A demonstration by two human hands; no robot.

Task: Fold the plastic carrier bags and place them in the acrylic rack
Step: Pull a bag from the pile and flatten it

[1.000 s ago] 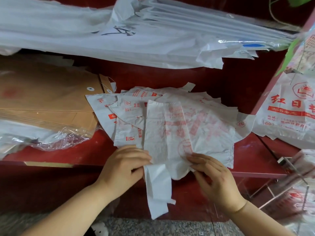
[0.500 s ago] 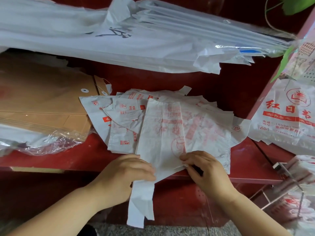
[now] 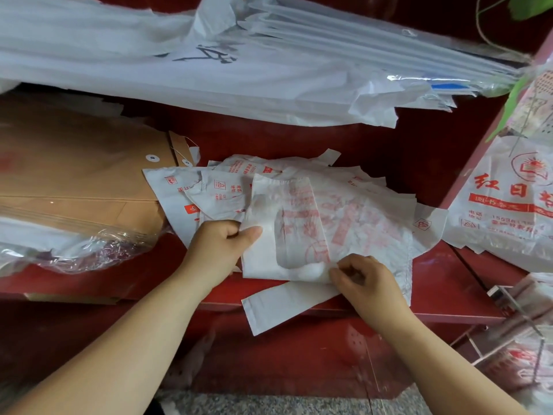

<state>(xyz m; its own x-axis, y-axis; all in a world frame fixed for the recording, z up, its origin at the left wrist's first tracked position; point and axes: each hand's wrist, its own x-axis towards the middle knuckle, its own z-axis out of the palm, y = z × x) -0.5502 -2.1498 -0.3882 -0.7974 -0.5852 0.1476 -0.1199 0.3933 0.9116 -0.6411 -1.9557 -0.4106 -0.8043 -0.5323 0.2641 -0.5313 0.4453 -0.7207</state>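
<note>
Lying on top of a loose pile of bags (image 3: 179,193) at the front of the red shelf (image 3: 449,280), the carrier bag (image 3: 317,226) is folded lengthwise, white and thin, with faded red print showing through its layers. It looks nearly weightless, limp and slippery. It is likely to slide on the bags beneath and spring out of a crease, so it is best taken at edges and corners and pressed flat along each fold. The left hand (image 3: 221,244) pinches its left edge between thumb and curled fingers. The right hand (image 3: 365,283) has its fingertips drawn together on the lower edge, where one handle strip (image 3: 278,307) droops over the shelf lip. To the left lie stiff brown envelopes (image 3: 80,172) and crinkled clear wrap (image 3: 74,247), and above them a stack of large white sheets (image 3: 179,73). More printed bags (image 3: 508,202) lie at the right, and the clear acrylic rack (image 3: 514,313) stands low on the right, apart from both hands.
</note>
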